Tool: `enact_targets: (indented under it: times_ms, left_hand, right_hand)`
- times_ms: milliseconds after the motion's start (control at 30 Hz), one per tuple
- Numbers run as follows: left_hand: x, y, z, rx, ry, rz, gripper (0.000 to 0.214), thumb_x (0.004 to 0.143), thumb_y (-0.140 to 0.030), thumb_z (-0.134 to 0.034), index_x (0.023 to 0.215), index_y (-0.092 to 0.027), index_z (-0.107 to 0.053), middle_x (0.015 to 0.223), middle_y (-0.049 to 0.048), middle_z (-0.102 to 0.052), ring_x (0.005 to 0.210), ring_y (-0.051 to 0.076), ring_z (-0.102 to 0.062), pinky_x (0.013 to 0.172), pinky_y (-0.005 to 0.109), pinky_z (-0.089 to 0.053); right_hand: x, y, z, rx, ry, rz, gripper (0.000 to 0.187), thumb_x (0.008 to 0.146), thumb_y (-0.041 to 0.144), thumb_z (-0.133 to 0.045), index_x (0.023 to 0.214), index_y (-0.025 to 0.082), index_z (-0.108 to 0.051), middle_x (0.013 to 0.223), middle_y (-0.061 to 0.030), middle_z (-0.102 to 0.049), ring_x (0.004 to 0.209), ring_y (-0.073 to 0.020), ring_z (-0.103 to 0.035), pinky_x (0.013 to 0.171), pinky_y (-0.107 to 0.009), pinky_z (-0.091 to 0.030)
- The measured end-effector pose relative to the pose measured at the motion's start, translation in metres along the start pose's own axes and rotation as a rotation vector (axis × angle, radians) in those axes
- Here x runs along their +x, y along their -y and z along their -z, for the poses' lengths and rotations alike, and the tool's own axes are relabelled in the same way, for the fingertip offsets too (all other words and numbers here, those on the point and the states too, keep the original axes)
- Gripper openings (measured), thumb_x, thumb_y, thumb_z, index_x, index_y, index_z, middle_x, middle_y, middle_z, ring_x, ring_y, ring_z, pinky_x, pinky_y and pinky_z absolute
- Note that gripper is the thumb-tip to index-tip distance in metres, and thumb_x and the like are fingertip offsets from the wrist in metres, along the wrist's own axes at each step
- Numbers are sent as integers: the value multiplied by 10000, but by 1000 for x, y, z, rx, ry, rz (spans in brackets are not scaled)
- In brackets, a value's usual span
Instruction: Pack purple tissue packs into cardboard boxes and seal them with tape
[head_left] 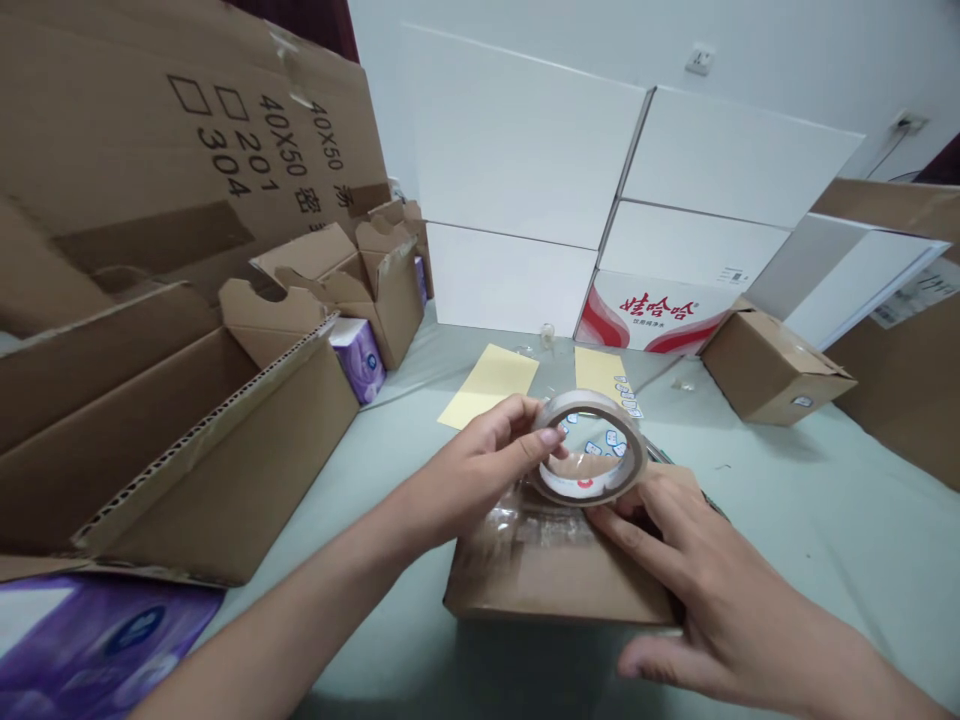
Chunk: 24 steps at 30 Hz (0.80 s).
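My left hand (499, 455) pinches the near-left rim of a roll of packing tape (585, 487), thumb inside the ring. The roll stands tilted over a small closed cardboard box (559, 580), which has shiny clear tape across its top. At the box's right side rests my right hand (694, 570), its fingers on the top beside the roll and its thumb spread apart. Part of the box top is hidden by the roll and my hands. Behind the roll lie two yellow sheets (491, 385), and blue-edged stickers (613, 440) show through the ring.
Open cardboard boxes (292, 470) line the left, with purple tissue packs (360, 360) beside them. Another closed box (776, 365) sits at the back right. White panels (517, 275) and a red-and-white carton (660, 312) stand along the back of the green-covered table (795, 600).
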<state>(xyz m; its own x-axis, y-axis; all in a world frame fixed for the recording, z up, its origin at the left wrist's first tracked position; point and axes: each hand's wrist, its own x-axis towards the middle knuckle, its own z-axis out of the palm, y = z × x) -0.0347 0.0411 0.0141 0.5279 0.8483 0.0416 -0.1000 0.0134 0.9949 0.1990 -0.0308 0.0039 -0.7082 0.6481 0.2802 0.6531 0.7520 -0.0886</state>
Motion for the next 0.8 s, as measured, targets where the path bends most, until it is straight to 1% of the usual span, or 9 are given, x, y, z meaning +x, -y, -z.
enact_targets:
  times_ms: [100,267,400,500,600,667,700,733,800]
  left_hand:
    - [-1,4,-2,69,-25,-73,298,925,-476,-566,894,-181,-548,745,-17,-577,709,130,-548,697,253,-449]
    - [1,11,-9,91,-242,-158,284,957,-472,-509,1047,-205,-547,704,-58,-488,691,130,-558,680,245,-457]
    - [2,14,-7,92,-222,-175,295,964,-483,-502,1041,-200,-539,695,-58,-471,685,132,-530,668,254,-436]
    - [-1,16,-6,184,-202,-191,287,987,-478,-467,1049,-204,-523,718,-51,-485,685,133,-490,666,268,-406]
    - [-3,17,-6,262,-183,-195,282,1008,-472,-414,1023,-205,-501,768,-32,-518,718,145,-502,692,293,-403]
    - [-3,17,-7,294,-180,-199,275,1018,-458,-381,1036,-204,-487,785,-23,-536,737,156,-520,708,309,-408]
    - [-3,16,-7,308,-183,-203,270,1021,-448,-369,1051,-204,-481,785,-21,-541,738,160,-524,710,314,-408]
    - [-3,16,-8,318,-188,-205,261,1023,-435,-361,1059,-203,-477,782,-20,-543,733,161,-523,707,317,-408]
    - [-2,15,-9,326,-196,-212,248,1026,-417,-353,1047,-203,-476,780,-17,-549,722,160,-521,702,317,-409]
  right_hand:
    - [-1,2,0,-12,29,-25,796,811,617,-693,1415,141,-489,1090,-152,-568,966,-290,-548,800,-450,-522]
    - [-8,1,-3,14,40,-38,664,858,518,-685,1371,145,-491,1094,-145,-551,963,-277,-535,784,-435,-524]
    - [-3,13,-6,-36,47,-90,770,821,605,-685,1401,138,-490,1062,-155,-564,913,-287,-550,737,-458,-530]
    - [4,15,4,-13,49,-123,796,778,693,-673,1350,151,-561,998,-139,-588,886,-289,-568,739,-466,-530]
    - [-5,-15,20,209,7,-187,597,869,727,-511,1110,210,-687,1023,-114,-611,899,-246,-602,750,-379,-531]
    - [-21,-53,22,233,-106,-411,486,939,647,-456,955,228,-704,1036,-98,-638,921,-230,-626,783,-351,-520]
    - [-32,-74,17,160,-134,-605,427,929,604,-499,997,231,-697,1038,-96,-657,940,-238,-634,809,-355,-515]
    - [-42,-93,8,110,-90,-774,405,917,577,-504,1028,236,-691,1040,-93,-671,945,-244,-642,803,-351,-514]
    - [-61,-123,-18,69,-27,-893,363,841,489,-573,994,186,-702,936,-116,-698,836,-266,-669,757,-372,-514]
